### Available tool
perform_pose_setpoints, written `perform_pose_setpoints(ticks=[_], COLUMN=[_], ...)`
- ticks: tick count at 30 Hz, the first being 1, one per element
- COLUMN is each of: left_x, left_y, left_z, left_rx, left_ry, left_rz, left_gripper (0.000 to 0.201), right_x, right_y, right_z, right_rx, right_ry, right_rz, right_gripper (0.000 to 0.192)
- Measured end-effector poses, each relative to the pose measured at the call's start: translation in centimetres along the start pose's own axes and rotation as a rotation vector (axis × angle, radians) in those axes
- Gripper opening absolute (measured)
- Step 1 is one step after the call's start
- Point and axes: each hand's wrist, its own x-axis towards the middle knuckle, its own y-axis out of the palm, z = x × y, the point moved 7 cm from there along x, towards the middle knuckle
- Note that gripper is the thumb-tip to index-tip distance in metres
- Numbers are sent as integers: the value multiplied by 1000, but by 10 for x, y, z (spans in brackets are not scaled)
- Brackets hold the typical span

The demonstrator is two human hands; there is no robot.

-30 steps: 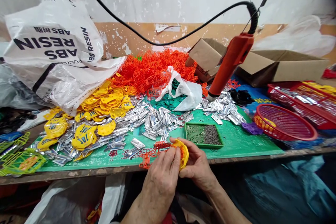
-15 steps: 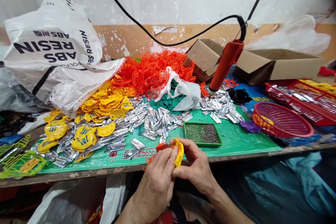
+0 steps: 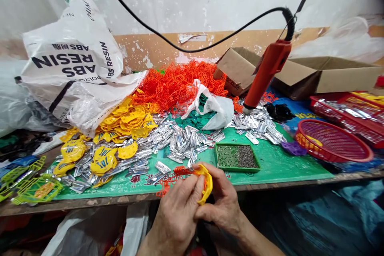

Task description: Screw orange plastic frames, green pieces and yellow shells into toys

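Note:
Above the table's front edge, my right hand (image 3: pixel 223 202) pinches a curved yellow plastic piece (image 3: pixel 208 186) between thumb and fingers. My left hand (image 3: pixel 177 212) is closed around an orange plastic lattice piece (image 3: pixel 166 185), which sticks out to the left past its knuckles. The two pieces meet between my hands, where my fingers hide the contact. Beyond my right hand lies a green tray (image 3: pixel 220 169) of small dark metal parts. Shiny metal pieces (image 3: pixel 162 167) are scattered just past my left hand.
Yellow plastic pieces (image 3: pixel 103 160) and orange lattice parts (image 3: pixel 180 84) lie heaped behind. A red electric screwdriver (image 3: pixel 267 74) hangs on a black cable over the table. Red baskets (image 3: pixel 333 156) and cardboard boxes (image 3: pixel 345 80) stand right; a white sack (image 3: pixel 75 76) stands left.
The whole scene has shifted slightly rightward in view. The yellow piece is turned a little, showing more of its curve, and more of the orange lattice shows left of my left hand.

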Motion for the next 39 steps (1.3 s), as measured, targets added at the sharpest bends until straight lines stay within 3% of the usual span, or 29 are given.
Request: perform_pose_setpoints(ticks=[8, 16, 18, 21, 23, 26, 29, 31, 35, 39], left_x=[-3, 1, 1, 3, 6, 7, -4, -17, -40, -48], left_y=[9, 9, 9, 6, 4, 8, 19, 30, 49, 58], left_z=[-7, -5, -3, 0, 4, 15, 29, 35, 39, 40], left_rx=[103, 55, 13, -150, -335, -640, -934, -1139, -1401, -1526], left_ry=[62, 65, 41, -27, -117, -370, -673, -860, -1159, -1309], left_rz=[-14, 29, 26, 47, 97, 211, 296, 322, 275, 134], left_gripper=[51, 51, 48, 44, 43, 34, 20, 22, 36, 39], right_x=[-13, -13, -13, -7, -2, 5, 5, 3, 1, -5], right_y=[-11, -12, -13, -13, -16, -22, -17, -10, 0, 2], right_z=[-14, 6, 10, 11, 8, -4, -20, -25, -26, -31], right_rx=[44, -354, -428, -417, -318, -94, 169, 304, 395, 382], right_ry=[34, -157, -149, -68, 23, 241, 515, 649, 713, 735], right_rz=[28, 10, 22, 152, 238, 243, 224, 222, 225, 209], right_gripper=[83, 84, 86, 83, 69, 47, 43, 42, 36, 37])
